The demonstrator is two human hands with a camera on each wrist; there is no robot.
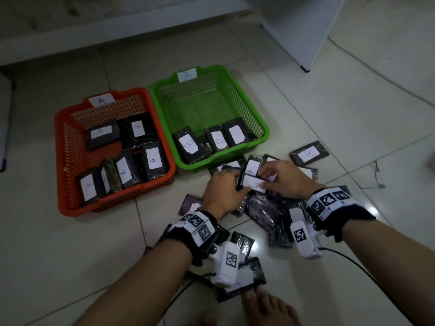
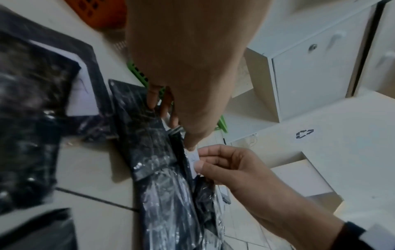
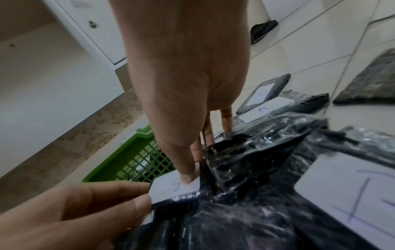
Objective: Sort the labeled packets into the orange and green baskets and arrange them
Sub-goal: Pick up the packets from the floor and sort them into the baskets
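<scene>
In the head view my left hand [image 1: 237, 187] and right hand [image 1: 266, 179] both grip one black packet with a white label [image 1: 253, 184], held just above the loose pile of black packets [image 1: 266, 212] on the floor. The right wrist view shows my right thumb pressing on that label [image 3: 171, 187] while my left fingers [image 3: 136, 199] pinch its near edge. The letter on it is a scrawl I cannot read. The orange basket [image 1: 60, 161], tagged A, holds several packets [image 1: 153, 158]. The green basket [image 1: 226, 152], tagged B, holds three packets [image 1: 219, 141] along its front wall.
Right behind the held packet lies another marked A [image 1: 251, 169]. One packet [image 1: 308, 153] lies apart at the right. More packets [image 1: 247, 276] lie by my bare foot [image 1: 266, 307]. A white cabinet [image 1: 303, 27] stands at the back right. A black cable [image 1: 353, 260] trails from the right wrist.
</scene>
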